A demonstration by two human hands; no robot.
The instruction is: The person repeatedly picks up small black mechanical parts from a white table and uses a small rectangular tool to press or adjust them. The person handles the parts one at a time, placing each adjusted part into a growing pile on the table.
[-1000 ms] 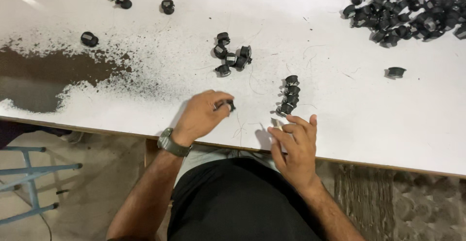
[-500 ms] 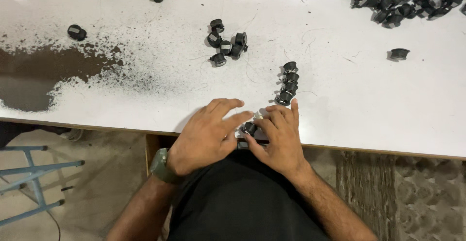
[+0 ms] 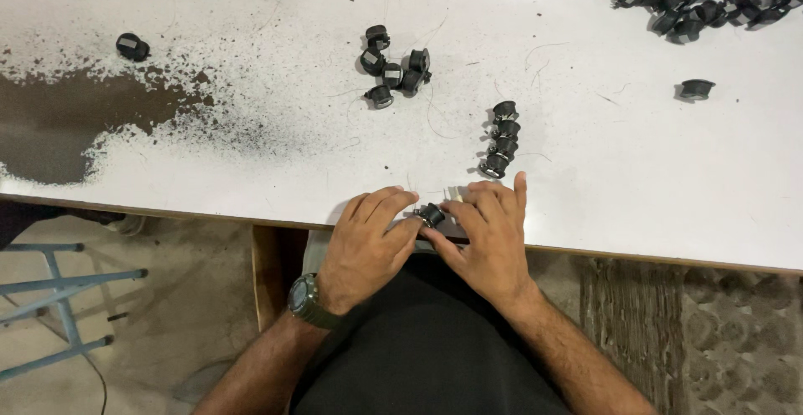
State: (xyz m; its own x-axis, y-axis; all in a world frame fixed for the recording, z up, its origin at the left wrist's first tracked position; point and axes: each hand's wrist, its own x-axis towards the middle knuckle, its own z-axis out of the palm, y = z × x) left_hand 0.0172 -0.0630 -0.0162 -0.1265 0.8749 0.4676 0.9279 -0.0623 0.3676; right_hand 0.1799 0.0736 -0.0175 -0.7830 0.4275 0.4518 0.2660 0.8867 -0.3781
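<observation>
You pinch a small black part (image 3: pixel 432 213) between both hands, your left hand (image 3: pixel 365 243) and right hand (image 3: pixel 489 235) each with a narrow grip on it, right at the table (image 3: pixel 585 181) edge. If your fingers slip, it could drop to the floor.

My forearms are bare, no sleeves showing. I wear a dark green wristwatch (image 3: pixel 304 298) just behind my left hand (image 3: pixel 368 243), and a black shirt (image 3: pixel 427 340).
</observation>
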